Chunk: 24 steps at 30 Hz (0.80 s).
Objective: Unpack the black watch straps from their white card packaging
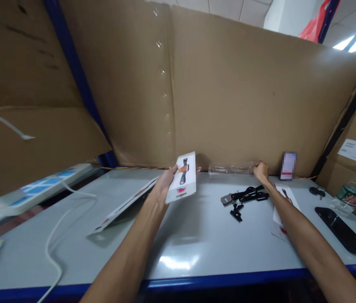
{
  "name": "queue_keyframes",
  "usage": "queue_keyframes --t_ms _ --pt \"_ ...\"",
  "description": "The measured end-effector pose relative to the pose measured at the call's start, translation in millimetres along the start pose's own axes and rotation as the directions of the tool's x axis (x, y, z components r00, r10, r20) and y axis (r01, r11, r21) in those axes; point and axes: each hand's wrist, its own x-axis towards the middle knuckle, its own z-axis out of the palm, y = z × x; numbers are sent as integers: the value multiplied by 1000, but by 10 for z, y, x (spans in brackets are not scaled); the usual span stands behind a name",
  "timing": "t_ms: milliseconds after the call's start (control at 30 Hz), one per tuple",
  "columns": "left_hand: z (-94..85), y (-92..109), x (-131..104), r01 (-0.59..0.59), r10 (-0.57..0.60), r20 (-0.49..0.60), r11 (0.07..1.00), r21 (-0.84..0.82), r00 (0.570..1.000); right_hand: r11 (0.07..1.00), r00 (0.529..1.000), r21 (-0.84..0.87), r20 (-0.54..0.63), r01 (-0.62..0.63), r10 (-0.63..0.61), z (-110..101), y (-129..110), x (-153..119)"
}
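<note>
My left hand point(166, 182) grips a white printed box point(186, 174) with a picture of a black tool, held above the table. At the back of the table my right hand point(260, 170) is closed on the right end of a clear plastic tray point(233, 168). Several black tools point(250, 194) lie in a pile between my hands, with small black parts point(236, 212) just in front. Beneath my right forearm lies another white printed package point(287, 202), partly covered. A larger printed card point(124, 206) leans beside my left forearm.
A white power strip point(45, 189) and cable point(49, 244) are on the left. At the right are a propped phone point(288, 165), keys point(317, 192), a black phone-like object point(343, 230) and a bottle point(353, 193). Cardboard point(222, 92) walls the table's back.
</note>
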Motion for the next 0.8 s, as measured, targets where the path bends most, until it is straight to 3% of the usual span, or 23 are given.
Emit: queue_keyframes --t_ms 133,367,633,700,800 --pt "68 -31 -60 2 -1 36 1000 -21 999 1000 1000 -6 21 5 -5 -61 51 21" --pt "47 -66 5 -40 40 4 999 4 999 998 999 -50 -1 -32 32 -139 161 -29" --pt "43 -175 80 -58 60 58 997 -44 997 999 997 -32 -73 -35 33 -211 -15 -130" --pt "47 -216 105 -62 65 59 997 -50 996 999 994 15 -104 29 -27 -271 -121 -220" --pt "45 -291 151 -48 51 64 998 -45 997 949 964 180 -110 257 -240 -369 -361 -508"
